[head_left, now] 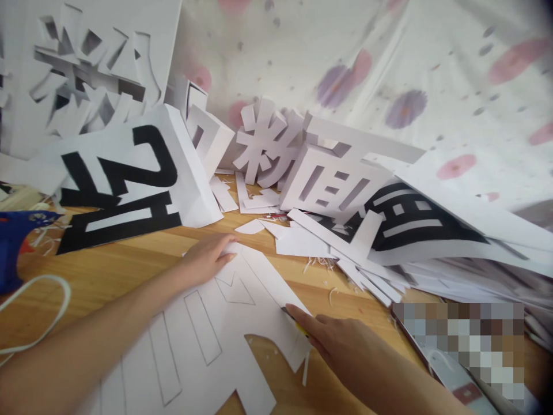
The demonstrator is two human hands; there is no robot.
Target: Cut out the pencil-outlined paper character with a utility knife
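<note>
A white foam board with pencilled outlines lies flat on the wooden floor in front of me. My left hand rests on its far edge, fingers stretched flat and pressing it down. My right hand is at the board's right edge, closed around a small cutting knife with a yellow body, its tip on the board. Part of the board's lower edge is cut away.
Cut-out white foam characters and boards with black characters stand beyond the board. Offcut strips pile up on the right. A blue glue gun with a white cord lies at the left. A flowered cloth hangs behind.
</note>
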